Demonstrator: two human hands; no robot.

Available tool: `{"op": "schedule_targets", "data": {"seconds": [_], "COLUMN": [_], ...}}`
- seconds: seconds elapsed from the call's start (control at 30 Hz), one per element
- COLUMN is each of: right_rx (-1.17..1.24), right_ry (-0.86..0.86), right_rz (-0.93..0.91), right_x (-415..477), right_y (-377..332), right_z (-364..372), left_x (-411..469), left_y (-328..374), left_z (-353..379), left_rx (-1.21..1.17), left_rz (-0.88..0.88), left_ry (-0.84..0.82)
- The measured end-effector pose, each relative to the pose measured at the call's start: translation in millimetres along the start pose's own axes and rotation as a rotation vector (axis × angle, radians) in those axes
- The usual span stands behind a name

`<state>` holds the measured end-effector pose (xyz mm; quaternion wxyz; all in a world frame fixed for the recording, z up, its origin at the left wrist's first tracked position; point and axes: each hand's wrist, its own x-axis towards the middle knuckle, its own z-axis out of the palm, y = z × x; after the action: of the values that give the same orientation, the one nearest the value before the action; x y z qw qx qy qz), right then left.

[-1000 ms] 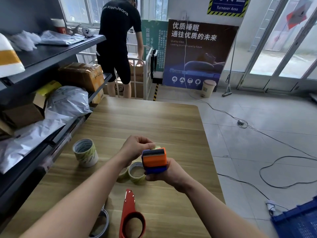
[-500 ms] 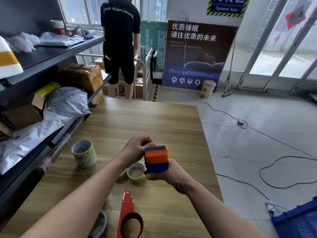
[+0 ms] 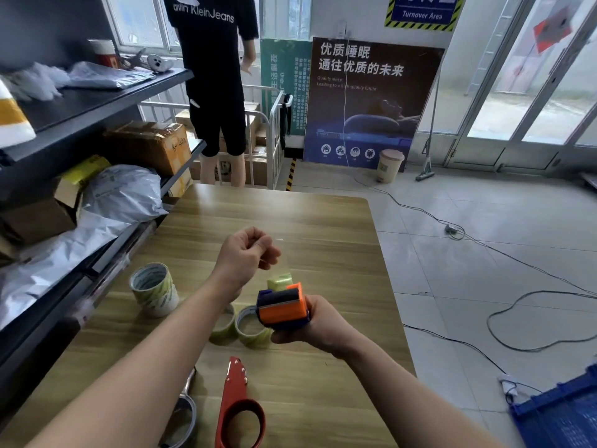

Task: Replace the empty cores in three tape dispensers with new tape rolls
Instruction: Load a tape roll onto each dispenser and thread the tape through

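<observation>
Lifted away from the orange and blue dispenser [image 3: 281, 307], the left hand [image 3: 245, 257] now pinches a clear tape strip [image 3: 281, 257] drawn up from it. The right hand [image 3: 319, 324] grips the dispenser just above the wooden table [image 3: 323, 221]. Two loose tape rolls [image 3: 252, 326] lie beneath, a taller roll stack [image 3: 155, 289] stands to the left, and a red dispenser [image 3: 237, 405] lies nearer the front edge.
</observation>
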<state>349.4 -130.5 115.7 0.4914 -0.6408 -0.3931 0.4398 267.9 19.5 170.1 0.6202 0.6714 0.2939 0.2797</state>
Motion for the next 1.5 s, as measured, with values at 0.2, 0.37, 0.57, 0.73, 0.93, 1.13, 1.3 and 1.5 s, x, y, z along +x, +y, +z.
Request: {"op": "schedule_targets", "data": {"seconds": [0.2,0.37,0.57,0.73,0.93,1.13,1.3,1.5], "right_rx": [-0.03,0.064,0.305,0.572,0.658,0.822,0.98,1.053], "right_ry": [-0.004,-0.034,-0.226,-0.283,-0.259,-0.117,0.036,0.008], "right_rz": [-0.027,-0.033,-0.108,-0.007,0.03,0.115,0.168,0.166], "right_x": [-7.5,-10.6,-13.5,-14.3,-14.0,-17.0,-10.4,-3.7], "right_y": [3.1,2.5,-1.6,7.2,9.8,7.3,8.8,11.3], "right_z": [1.0,-1.8,-12.4,-24.3,-27.3,-30.1,-26.3,-24.2], "left_x": [2.8,8.4,-0.3,-15.6,-18.1,-15.3,-15.2,-13.8], "left_y": [0.0,-6.6,-27.0,-52.4,-58.6,-60.5,-61.5,-65.2], "left_z": [-0.5,-1.6,-0.9,-4.7,-6.7,-13.2,-11.6,-17.4], "left_rx": [-0.064,-0.195,-0.543,-0.429,-0.362,-0.402,-0.416,-0.436], "left_rz": [0.007,-0.071,-0.581,-0.633,-0.473,-0.438,-0.459,-0.49], "left_ry": [0.03,0.04,0.044,-0.548,-0.686,-0.665,-0.578,-0.534]}}
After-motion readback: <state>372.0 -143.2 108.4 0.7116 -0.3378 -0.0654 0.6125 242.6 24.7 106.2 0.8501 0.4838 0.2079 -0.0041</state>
